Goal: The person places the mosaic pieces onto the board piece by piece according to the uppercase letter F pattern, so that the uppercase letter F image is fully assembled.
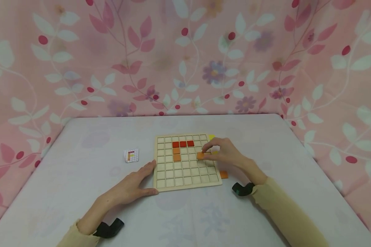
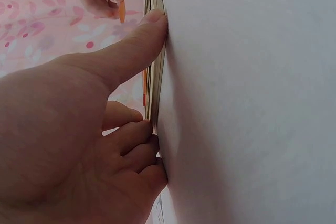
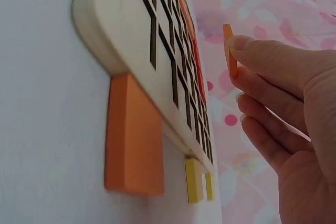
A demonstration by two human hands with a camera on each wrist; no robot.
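Observation:
A wooden grid board (image 1: pixel 178 180) lies on the table. Three red tiles (image 1: pixel 183 144) form a row on it, with two orange tiles (image 1: pixel 176 157) in a column under the leftmost red one. My right hand (image 1: pixel 225 151) pinches another orange tile (image 3: pixel 229 51) between thumb and forefinger, held above the board's right half. The right wrist view shows a gap between this tile and the grid. At the board's left side, my left hand (image 1: pixel 128 185) rests with its fingertips against the edge, the thumb (image 2: pixel 139 45) at the near corner.
Beside the board's right edge lie a loose orange tile (image 1: pixel 224 174) and yellow tiles (image 1: pixel 211 137), the latter partly behind the right hand. A small card (image 1: pixel 131 155) with a coloured grid pattern lies left of the board. A flowered curtain (image 1: pixel 185 68) hangs behind the table.

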